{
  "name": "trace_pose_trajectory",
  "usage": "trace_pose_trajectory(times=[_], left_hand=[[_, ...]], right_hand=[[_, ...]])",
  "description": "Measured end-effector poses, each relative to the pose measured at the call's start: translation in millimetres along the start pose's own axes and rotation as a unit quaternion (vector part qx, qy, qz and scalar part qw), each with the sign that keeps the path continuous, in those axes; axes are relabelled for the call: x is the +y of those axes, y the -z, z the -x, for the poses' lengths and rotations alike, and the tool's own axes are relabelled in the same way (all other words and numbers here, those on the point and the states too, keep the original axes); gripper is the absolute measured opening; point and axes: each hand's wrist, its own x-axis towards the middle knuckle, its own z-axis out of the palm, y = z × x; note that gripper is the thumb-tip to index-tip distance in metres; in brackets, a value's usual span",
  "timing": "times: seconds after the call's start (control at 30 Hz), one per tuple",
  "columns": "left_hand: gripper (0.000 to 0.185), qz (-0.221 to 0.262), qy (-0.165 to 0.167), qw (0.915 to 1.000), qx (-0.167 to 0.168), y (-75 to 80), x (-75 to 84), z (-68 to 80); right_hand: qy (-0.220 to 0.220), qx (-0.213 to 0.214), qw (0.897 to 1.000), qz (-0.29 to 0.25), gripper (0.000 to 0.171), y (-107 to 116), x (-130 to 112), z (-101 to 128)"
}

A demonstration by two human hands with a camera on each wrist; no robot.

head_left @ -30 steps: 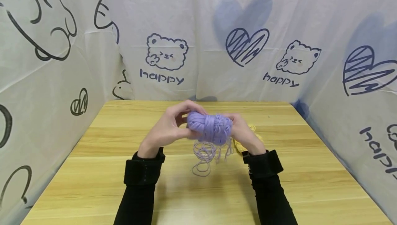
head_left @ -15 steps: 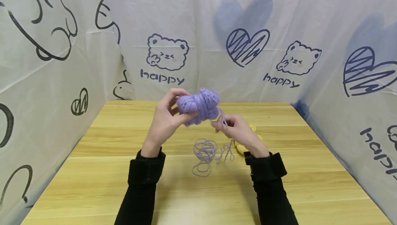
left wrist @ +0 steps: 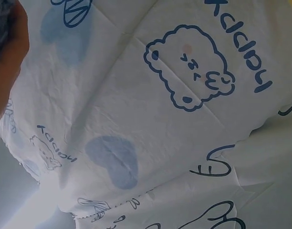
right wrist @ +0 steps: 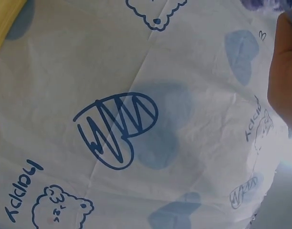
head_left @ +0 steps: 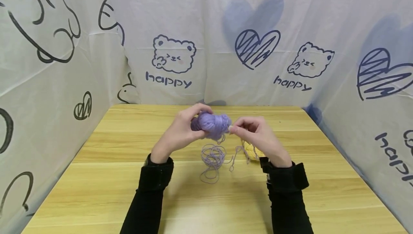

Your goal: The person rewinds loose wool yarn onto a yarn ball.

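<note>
We've got purple yarn ball (head_left: 213, 124) up in air over worktop (head_left: 96, 191), roughly midway between left and right edges, left hand (head_left: 179, 130) gripping it between thumb and fingers. Right hand (head_left: 262, 135) just beside ball's right end, thumb and fingertips together, pinching purple strand (head_left: 237, 148) as far as we can tell. Below, loose purple yarn (head_left: 212, 154) lying in loops, and yellow yarn (head_left: 252, 151) nearer right edge, partly hidden by right hand
</note>
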Motion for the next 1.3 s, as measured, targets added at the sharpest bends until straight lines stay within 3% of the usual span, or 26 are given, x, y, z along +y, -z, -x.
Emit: trace_pose_trajectory(times=[0.13,0.3,0.53,0.8,1.0,1.3], left_hand=[[0.053,-0.017,-0.016,0.9983,-0.054,-1.7,-0.3,0.1],[0.052,-0.001,-0.037,0.994,-0.103,-2.0,0.2,0.8],[0.046,0.071,-0.045,0.9894,-0.119,2.9,1.5,5.1],[0.044,0.157,-0.042,0.9818,-0.098,8.9,6.8,7.5],[0.044,0.191,-0.052,0.9773,-0.075,10.8,8.6,7.8],[0.045,0.22,-0.049,0.9737,0.032,12.6,10.7,6.7]], right_hand=[[0.009,0.033,0.999,-0.001,0.011,1.9,0.2,-0.2],[-0.004,0.057,0.998,0.01,0.013,0.8,5.0,-3.8],[-0.022,0.042,0.999,-0.001,0.014,-5.8,16.5,-14.2],[-0.056,0.004,0.997,-0.045,0.004,-11.0,25.1,-20.5],[-0.063,-0.007,0.997,-0.046,0.009,-12.2,31.7,-24.3],[-0.097,-0.017,0.995,-0.023,0.011,-12.5,35.8,-25.1]])
